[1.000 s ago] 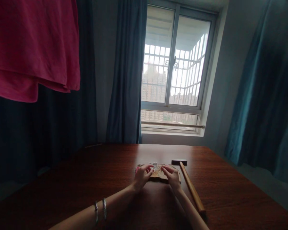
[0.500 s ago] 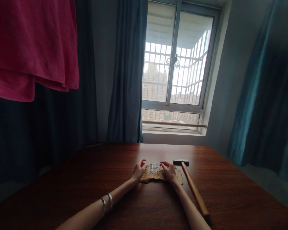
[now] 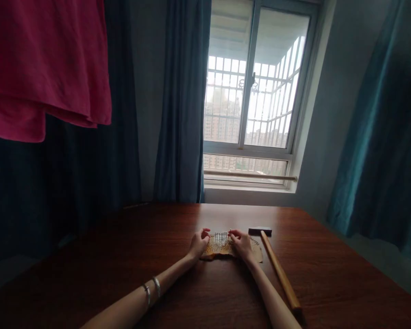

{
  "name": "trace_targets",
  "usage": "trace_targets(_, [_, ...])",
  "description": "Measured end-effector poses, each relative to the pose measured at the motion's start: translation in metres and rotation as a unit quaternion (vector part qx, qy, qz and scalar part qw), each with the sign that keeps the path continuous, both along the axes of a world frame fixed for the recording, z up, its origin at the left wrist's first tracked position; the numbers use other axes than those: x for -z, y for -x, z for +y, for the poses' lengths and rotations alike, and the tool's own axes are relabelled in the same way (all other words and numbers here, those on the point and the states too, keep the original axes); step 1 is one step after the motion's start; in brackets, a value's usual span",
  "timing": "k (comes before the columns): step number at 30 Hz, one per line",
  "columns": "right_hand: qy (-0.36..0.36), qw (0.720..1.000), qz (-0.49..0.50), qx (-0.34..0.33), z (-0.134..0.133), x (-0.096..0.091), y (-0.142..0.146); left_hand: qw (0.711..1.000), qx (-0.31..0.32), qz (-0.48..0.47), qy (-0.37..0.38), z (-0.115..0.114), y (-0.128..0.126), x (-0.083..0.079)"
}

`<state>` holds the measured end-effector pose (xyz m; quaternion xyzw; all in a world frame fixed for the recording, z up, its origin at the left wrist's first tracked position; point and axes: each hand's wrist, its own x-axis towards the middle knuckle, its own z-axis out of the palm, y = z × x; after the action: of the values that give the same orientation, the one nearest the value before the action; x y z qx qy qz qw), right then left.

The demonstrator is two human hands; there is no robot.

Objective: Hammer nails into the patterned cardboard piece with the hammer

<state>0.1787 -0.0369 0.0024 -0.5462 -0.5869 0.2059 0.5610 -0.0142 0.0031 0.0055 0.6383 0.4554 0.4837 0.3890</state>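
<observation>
A flat, pale brown board (image 3: 219,249), speckled with many small holes and ragged along its near edge, lies on the table. A row of several dark nails (image 3: 221,236) stands upright along its far middle part. At the board's left end is my left hand (image 3: 199,242), fingers curled and thumb toward the row; what it grips is too small to tell. My right hand (image 3: 241,242) is over the board's right part, thumb and fingertips pinched around what looks like a nail (image 3: 230,231) at the row's right end. More short dark marks line the board's right edge.
A hammer with a black head (image 3: 260,231) and a long wooden handle (image 3: 281,272) lies right of the board, close to my right forearm. The brown table (image 3: 140,246) reaches toward the window (image 3: 250,91). Blue curtains (image 3: 181,114) and a pink cloth (image 3: 48,68) hang beyond.
The view has shifted slightly. My right fingertips have lowered a little toward the right end of the nail row. My left hand stays at the board's left end.
</observation>
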Motion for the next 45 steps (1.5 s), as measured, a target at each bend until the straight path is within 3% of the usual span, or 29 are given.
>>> trace_targets(7, [0.002,1.0,-0.012,0.012,0.001,0.0,0.001,1.0,0.004,0.006,0.012,-0.011,0.002,-0.014])
trace_targets(17, [0.002,0.998,-0.057,0.009,-0.002,0.0,0.003,1.0,-0.013,0.001,-0.002,0.004,-0.001,0.005])
trace_targets(20, [-0.001,0.997,-0.079,0.011,-0.005,-0.001,0.004,1.0,-0.015,0.011,0.009,0.014,-0.005,0.002])
trace_targets(24, [-0.007,0.994,-0.104,0.026,-0.004,0.001,0.004,0.993,0.097,0.06,0.031,0.025,-0.011,-0.024])
trace_targets(29, [-0.013,0.991,-0.128,0.039,-0.003,0.003,0.003,0.961,0.238,0.128,-0.052,0.03,-0.021,-0.052])
trace_targets(34, [-0.018,0.988,-0.149,0.046,-0.002,0.003,0.003,0.944,0.286,0.165,-0.017,0.034,-0.033,-0.041])
trace_targets(40, [-0.018,0.985,-0.163,0.043,-0.003,0.003,0.002,0.952,0.247,0.173,-0.054,0.034,-0.041,-0.02])
trace_targets(45, [-0.017,0.984,-0.17,0.045,-0.001,0.005,0.002,0.956,0.222,0.173,-0.082,0.034,-0.047,-0.015])
